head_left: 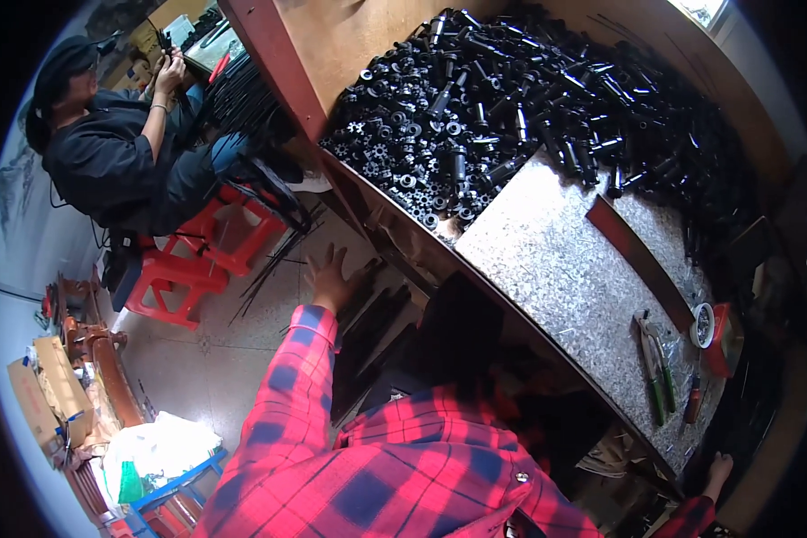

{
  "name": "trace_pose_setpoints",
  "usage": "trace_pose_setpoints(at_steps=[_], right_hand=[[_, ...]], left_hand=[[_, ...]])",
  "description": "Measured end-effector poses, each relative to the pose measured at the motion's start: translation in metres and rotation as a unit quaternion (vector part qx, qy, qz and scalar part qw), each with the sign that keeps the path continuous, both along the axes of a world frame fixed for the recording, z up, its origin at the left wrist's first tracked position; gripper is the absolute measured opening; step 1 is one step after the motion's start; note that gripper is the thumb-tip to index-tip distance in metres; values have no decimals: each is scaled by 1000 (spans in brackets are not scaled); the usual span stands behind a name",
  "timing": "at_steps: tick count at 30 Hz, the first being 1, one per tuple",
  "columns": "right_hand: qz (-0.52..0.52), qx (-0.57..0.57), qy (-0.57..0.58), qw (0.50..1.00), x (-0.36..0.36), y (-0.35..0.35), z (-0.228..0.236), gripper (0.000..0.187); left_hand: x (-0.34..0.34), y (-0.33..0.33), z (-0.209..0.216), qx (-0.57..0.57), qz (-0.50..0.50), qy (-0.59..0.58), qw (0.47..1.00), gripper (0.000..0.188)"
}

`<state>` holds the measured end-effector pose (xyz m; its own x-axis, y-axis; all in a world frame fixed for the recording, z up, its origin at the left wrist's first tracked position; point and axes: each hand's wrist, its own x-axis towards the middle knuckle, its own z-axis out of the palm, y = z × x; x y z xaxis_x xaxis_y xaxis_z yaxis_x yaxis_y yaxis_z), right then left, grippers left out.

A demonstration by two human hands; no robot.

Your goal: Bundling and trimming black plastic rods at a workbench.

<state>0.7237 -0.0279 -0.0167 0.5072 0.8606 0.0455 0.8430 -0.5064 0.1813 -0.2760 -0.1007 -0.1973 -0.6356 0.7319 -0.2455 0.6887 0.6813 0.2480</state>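
Note:
My left hand point(332, 280) reaches down beside the bench with its fingers spread, holding nothing that I can see. Just right of it, long dark rod-like pieces point(372, 323) lie low in shadow; whether the fingertips touch them is unclear. My right hand point(719, 472) is off the bench's lower right corner, small and dim, with its fingers curled; what they hold, if anything, is hidden. On the speckled bench top point(547, 242) lie green-handled pliers point(656, 368), a screwdriver-like tool with a reddish handle point(693, 400) and a long flat dark-red strip point(641, 262).
A large heap of black tubular parts and small toothed rings point(511, 99) covers the bench's far side. A white cup of small bits point(703, 325) stands by a red box point(724, 341). At left, a person point(108, 143) handles thin black pieces near red stools point(175, 278). Cardboard boxes point(54, 394) stand lower left.

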Motion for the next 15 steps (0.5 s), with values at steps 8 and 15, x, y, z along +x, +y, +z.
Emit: trace_pose_setpoints(at_steps=[8,15], right_hand=[[93,220,8,971,14,-20,32,33],[28,333,169,927,-61,13,61,24]], left_hand=[[4,10,-47,-28,-191,-188,963,72],[0,-8,-66,178,-48,-413,892,61]])
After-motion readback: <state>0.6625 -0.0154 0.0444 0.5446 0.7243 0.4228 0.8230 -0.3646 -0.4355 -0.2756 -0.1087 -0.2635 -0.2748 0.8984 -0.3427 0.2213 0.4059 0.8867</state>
